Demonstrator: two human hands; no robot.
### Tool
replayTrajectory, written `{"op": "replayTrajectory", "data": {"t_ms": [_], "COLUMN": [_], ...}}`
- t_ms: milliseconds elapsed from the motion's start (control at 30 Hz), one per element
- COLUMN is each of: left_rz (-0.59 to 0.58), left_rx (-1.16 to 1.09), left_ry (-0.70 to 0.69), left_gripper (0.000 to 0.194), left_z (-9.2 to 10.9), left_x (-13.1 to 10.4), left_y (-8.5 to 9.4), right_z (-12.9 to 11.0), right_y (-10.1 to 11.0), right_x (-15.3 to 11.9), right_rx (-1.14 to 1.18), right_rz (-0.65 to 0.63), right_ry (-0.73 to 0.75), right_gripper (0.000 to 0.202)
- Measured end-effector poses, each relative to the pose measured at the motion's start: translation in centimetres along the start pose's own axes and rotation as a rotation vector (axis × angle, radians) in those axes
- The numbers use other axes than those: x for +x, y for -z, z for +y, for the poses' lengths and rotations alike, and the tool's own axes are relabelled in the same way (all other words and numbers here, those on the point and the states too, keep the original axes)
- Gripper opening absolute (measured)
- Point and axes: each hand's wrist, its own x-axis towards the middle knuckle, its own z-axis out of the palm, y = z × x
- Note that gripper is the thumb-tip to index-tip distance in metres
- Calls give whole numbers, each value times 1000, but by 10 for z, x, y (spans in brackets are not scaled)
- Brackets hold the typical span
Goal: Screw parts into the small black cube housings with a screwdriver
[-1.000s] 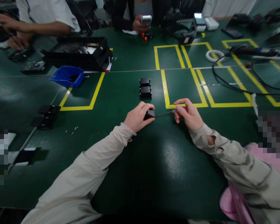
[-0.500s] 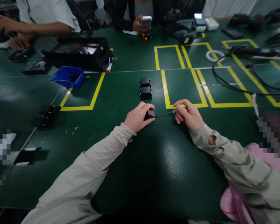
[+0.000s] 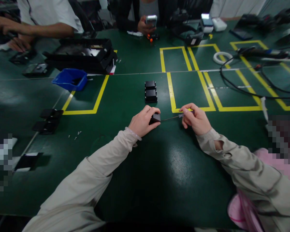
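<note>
My left hand (image 3: pixel 142 121) is closed around a small black block-shaped part (image 3: pixel 155 118), held against the green table; the fingers cover part of it. In my right hand (image 3: pixel 195 118) is a screwdriver (image 3: pixel 170 119), its handle pinched between thumb and fingers. The long thin shaft points left, its tip at the right side of the black part; whether it sits in a screw is too small to tell. Just beyond my left hand stands a black two-block part (image 3: pixel 151 91) with shiny screw ends along its sides.
Loose screws (image 3: pixel 76 135) lie left of my left arm, near more black parts (image 3: pixel 48 121). A blue bin (image 3: pixel 71 79) stands before stacked black trays (image 3: pixel 82 54). Black cable (image 3: pixel 236 85) and a white tape roll (image 3: pixel 222 58) lie at right. Co-workers' hands (image 3: pixel 143 26) are across the table.
Both my hands stay almost in place, with the screwdriver tip still at the black part. At the far left, a co-worker's hand has shifted slightly.
</note>
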Motion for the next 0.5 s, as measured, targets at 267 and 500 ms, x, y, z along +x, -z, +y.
{"op": "replayTrajectory", "data": {"t_ms": [267,500], "left_rz": [-3,7], "left_rx": [-1,-4], "left_ry": [-4,-10], "left_gripper": [37,37], "left_z": [-1,-2], "left_x": [0,0], "left_y": [-1,-2], "right_z": [-1,-2], "right_y": [2,0], "right_x": [0,0], "right_rx": [-57,-48], "right_rz": [-12,-11], "right_ry": [7,-5], "right_gripper": [24,28]}}
